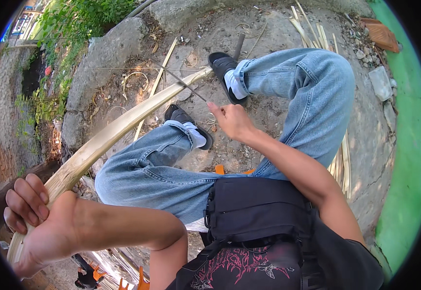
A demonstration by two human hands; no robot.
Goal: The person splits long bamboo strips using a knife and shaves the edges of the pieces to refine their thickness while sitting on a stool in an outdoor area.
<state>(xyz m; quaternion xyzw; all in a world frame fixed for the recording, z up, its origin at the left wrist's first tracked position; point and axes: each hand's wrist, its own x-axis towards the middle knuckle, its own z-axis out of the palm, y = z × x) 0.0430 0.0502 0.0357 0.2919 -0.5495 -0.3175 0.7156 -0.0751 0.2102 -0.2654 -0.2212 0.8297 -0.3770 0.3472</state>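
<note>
A long, pale piece of split bamboo [118, 126] slants from the lower left up to my right foot. Near its lower end, the fingers of my left hand [46, 227] are wrapped around it. My right hand [232, 121] is closed on a knife, whose grip is hidden in the fist. Its narrow dark knife blade [186, 85] lies across the far part of the bamboo, seemingly touching it. A thinner pale strip [169, 55] lies on the ground behind the bamboo.
My legs in jeans [297, 96] are spread on either side, with black sandals [227, 72] on the ground. More pale strips [312, 29] lie at the far right. Rough stones [109, 58] edge the ground at left; a green surface [409, 121] runs along the right.
</note>
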